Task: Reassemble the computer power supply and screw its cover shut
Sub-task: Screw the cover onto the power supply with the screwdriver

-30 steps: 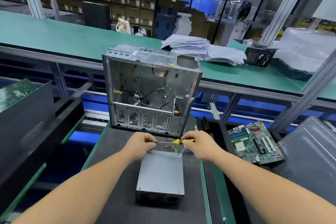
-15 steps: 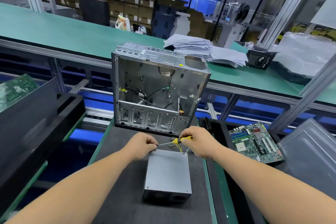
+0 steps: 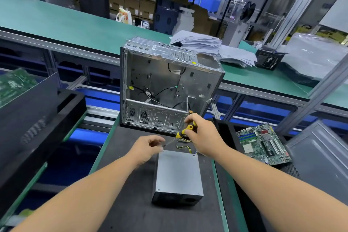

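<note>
My right hand (image 3: pixel 202 137) has tipped the yellow screwdriver (image 3: pixel 183 132) up steeper, gripping it tight, while my left hand (image 3: pixel 148 148) now curls loosely, holding nothing I can see, by the grey power supply (image 3: pixel 178 174).

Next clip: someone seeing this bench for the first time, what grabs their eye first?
Probably the open metal computer case standing upright mid-frame, bare inside but for loose cables. Just in front of it lies the grey power supply on the dark mat, where the right hand grips a yellow-handled screwdriver angled toward the box's far left corner, beside the left hand. A green motherboard lies off to the right.
</note>
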